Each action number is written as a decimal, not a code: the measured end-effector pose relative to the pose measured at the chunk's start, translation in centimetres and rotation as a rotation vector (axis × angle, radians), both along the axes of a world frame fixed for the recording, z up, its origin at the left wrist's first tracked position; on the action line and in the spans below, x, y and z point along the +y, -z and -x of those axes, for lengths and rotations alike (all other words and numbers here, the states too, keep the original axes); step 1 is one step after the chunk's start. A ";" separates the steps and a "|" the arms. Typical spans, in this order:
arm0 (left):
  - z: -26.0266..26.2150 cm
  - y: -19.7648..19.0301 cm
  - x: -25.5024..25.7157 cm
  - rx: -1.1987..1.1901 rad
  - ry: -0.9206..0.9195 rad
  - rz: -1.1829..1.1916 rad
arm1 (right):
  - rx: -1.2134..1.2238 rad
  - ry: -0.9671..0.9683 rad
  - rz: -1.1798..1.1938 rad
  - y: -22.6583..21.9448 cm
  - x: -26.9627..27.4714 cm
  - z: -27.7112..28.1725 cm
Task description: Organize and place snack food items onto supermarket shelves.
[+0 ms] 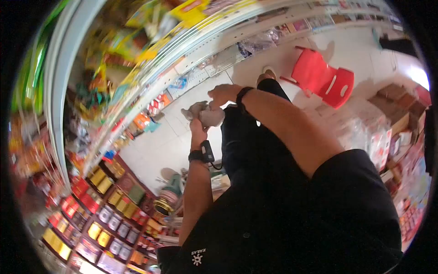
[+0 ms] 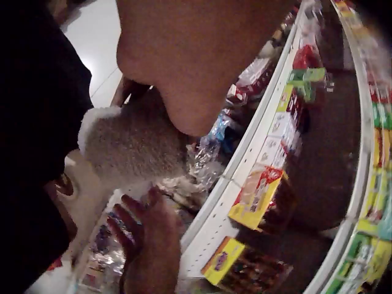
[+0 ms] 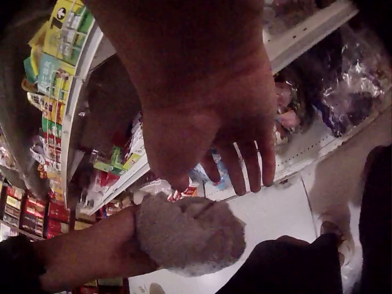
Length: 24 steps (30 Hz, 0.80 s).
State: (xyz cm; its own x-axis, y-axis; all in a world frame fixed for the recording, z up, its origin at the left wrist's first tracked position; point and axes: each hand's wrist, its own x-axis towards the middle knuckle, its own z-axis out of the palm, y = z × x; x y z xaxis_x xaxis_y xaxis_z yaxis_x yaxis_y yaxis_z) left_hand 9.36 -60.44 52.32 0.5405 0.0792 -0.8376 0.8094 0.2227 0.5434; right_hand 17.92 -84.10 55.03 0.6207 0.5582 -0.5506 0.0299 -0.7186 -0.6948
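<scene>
A bunched grey fluffy cloth is held in my left hand, in front of the shelving. In the left wrist view the cloth hangs below the left hand, whose fingers are mostly hidden. My right hand is just beside the cloth, holding nothing. Its fingers are straight and spread in the right wrist view, where the right hand hovers above the cloth. The left wrist view shows the right hand too, palm and fingers apart from the cloth.
A white perforated shelf edge runs along the far side, stocked with colourful packets. A red plastic chair stands on the white tiled floor. Boxed goods fill shelves at lower left; cardboard boxes are piled at right.
</scene>
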 end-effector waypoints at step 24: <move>7.9 7.1 -10.0 -0.068 -1.290 -0.064 | 0.292 -0.377 -0.060 12.4 2.5 -2.2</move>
State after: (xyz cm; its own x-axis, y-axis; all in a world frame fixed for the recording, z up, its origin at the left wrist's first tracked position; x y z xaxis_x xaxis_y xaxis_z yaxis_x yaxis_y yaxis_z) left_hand 1.42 -70.45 45.21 0.0852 0.6113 -0.7868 0.0015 0.7896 0.6136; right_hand 20.11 -81.64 42.66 0.1928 0.7507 -0.6319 0.0786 -0.6537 -0.7527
